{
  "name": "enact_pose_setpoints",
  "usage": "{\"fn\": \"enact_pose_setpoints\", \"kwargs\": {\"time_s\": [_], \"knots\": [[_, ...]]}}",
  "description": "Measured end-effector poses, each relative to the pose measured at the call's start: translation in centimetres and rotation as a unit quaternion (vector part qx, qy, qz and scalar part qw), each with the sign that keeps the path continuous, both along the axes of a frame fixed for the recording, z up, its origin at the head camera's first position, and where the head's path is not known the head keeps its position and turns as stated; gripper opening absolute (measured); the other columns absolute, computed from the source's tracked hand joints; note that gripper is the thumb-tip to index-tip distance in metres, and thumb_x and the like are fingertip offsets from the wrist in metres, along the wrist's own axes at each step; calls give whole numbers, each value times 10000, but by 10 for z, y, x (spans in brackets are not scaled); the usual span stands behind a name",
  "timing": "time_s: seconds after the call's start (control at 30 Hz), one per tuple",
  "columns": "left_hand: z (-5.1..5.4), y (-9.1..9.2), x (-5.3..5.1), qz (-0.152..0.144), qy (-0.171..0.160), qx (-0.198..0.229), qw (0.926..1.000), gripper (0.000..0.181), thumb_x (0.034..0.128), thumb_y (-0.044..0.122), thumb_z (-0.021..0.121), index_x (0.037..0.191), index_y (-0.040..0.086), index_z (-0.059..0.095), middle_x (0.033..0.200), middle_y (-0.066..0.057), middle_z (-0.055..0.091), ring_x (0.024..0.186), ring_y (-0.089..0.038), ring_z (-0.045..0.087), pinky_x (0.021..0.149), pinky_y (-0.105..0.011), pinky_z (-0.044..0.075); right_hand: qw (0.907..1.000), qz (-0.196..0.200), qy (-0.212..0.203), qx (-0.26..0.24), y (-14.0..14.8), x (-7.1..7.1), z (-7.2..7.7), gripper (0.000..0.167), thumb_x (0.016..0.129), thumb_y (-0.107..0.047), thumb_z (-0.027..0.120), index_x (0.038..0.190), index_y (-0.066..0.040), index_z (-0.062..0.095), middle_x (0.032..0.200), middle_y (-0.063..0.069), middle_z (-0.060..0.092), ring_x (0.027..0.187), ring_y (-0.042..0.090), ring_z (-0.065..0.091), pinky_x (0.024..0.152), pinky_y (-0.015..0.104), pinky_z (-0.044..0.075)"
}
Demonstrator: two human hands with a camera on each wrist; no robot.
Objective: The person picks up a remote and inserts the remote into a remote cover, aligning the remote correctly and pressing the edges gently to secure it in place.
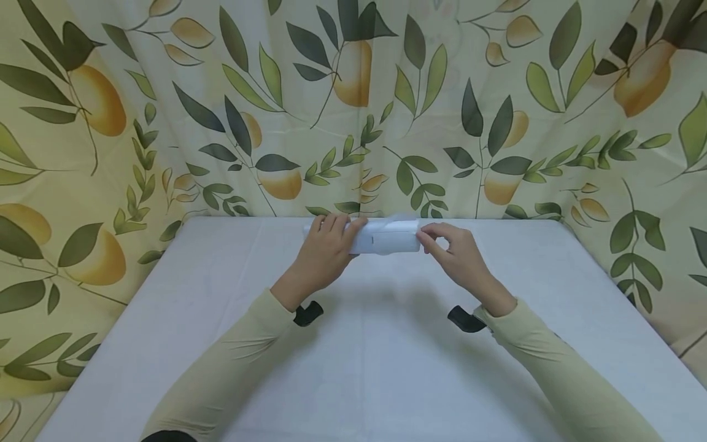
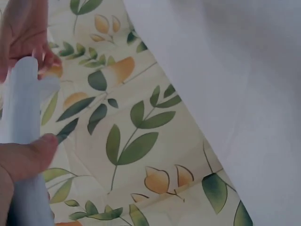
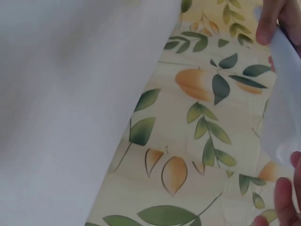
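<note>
A white roll-like object [image 1: 394, 240] is held level above the far edge of the table. Around its left part curls my left hand [image 1: 326, 252], thumb across the near side. At its right end my right hand [image 1: 458, 258] pinches the edge between thumb and fingers. In the left wrist view the roll [image 2: 26, 108] stands out as a pale tube, with the left thumb [image 2: 30, 157] across it and the right hand [image 2: 26, 33] at its far end. The right wrist view shows a loose white flap [image 3: 282, 108] between the two hands.
A white cloth covers the table [image 1: 353, 368], whose far edge meets a curtain [image 1: 353, 141] printed with leaves and fruit. Black straps [image 1: 466, 319] sit at both wrists. A small dark round shape [image 1: 168, 436] shows at the bottom left.
</note>
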State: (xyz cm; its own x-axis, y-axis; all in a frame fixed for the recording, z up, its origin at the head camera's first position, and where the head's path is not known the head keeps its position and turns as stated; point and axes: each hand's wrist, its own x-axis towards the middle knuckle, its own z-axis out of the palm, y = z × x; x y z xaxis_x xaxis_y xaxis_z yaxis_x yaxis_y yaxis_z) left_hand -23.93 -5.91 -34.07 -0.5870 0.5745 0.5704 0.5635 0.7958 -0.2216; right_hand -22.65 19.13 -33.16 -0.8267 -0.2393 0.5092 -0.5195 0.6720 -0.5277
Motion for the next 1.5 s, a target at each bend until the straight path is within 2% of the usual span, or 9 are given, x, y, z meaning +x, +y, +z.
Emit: {"fn": "enact_pose_setpoints", "kwargs": {"time_s": [0.13, 0.23, 0.3, 0.5, 0.67, 0.8, 0.97, 1.23, 1.5], "knots": [[2, -3, 1, -11, -328, -3, 9995, 596, 869, 334, 654, 1365, 133, 392, 1194, -114, 556, 1108, -271, 531, 929, -414, 424, 9958, 27, 912, 78, 5, 1, -2, 159, 852, -67, 644, 970, 38, 666, 818, 136, 674, 766, 212, 583, 736, 339, 481], [3, -4, 3, -44, -476, -38, 9988, 603, 889, 353, 622, 1392, 126, 379, 1228, -117, 548, 1132, -274, 525, 953, -422, 419, 9796, 46, 1961, 436, 5, 3, -4, 201, 874, -143, 614, 946, 40, 659, 783, 151, 651, 762, 264, 567, 727, 405, 458], [4, -4, 3, -58, -543, -75, 9985, 609, 894, 361, 611, 1402, 123, 371, 1239, -117, 545, 1139, -276, 526, 958, -421, 419, 9532, 156, 2921, 769, 4, 4, -5, 265, 902, -210, 571, 908, 40, 659, 739, 156, 641, 731, 293, 558, 692, 435, 444], [4, -2, 4, -79, -780, -58, 9969, 620, 901, 377, 596, 1414, 118, 364, 1261, -124, 537, 1155, -286, 526, 979, -427, 432, 8284, 877, 5259, 1714, -7, -1, -14, 313, 931, -302, 557, 822, -29, 662, 692, 100, 635, 659, 259, 595, 657, 444, 483], [3, -1, 6, -249, -1039, 36, 9943, 638, 910, 393, 577, 1434, 109, 352, 1269, -129, 543, 1146, -285, 542, 945, -420, 467, 7966, 927, 5736, 1668, -6, -8, -22, 190, 919, -247, 598, 857, -85, 675, 747, 73, 610, 706, 235, 567, 701, 436, 441], [1, -1, 7, -472, -972, 78, 9941, 642, 914, 408, 563, 1433, 87, 363, 1228, -130, 571, 1095, -266, 574, 860, -379, 495, 7883, 844, 5918, 1458, -4, -12, -23, 142, 923, -155, 587, 852, -93, 693, 766, 88, 597, 732, 241, 520, 712, 456, 400], [-3, -2, 7, -512, -848, 89, 9950, 629, 908, 402, 577, 1414, 77, 391, 1165, -127, 596, 1011, -251, 596, 791, -352, 501, 7937, 850, 5830, 1513, -2, -13, -25, 178, 937, -113, 555, 821, -68, 683, 795, 90, 612, 747, 238, 514, 702, 452, 418], [-12, -2, 7, -1, -1436, 87, 9896, 596, 923, 416, 544, 1406, 101, 394, 1136, -133, 591, 965, -253, 596, 763, -348, 498, 8185, 1187, 5105, 2353, -1, -9, -32, 255, 964, -55, 474, 804, -9, 668, 889, 100, 653, 803, 238, 581, 692, 353, 487], [-19, -1, 9, 205, -1759, 452, 9832, 584, 922, 430, 540, 1390, 107, 406, 1122, -132, 597, 942, -251, 594, 737, -358, 500, 8613, 1170, 4373, 2308, -5, -3, -37, 256, 969, -73, 476, 814, 30, 652, 938, 115, 710, 859, 268, 633, 695, 338, 503]]}}
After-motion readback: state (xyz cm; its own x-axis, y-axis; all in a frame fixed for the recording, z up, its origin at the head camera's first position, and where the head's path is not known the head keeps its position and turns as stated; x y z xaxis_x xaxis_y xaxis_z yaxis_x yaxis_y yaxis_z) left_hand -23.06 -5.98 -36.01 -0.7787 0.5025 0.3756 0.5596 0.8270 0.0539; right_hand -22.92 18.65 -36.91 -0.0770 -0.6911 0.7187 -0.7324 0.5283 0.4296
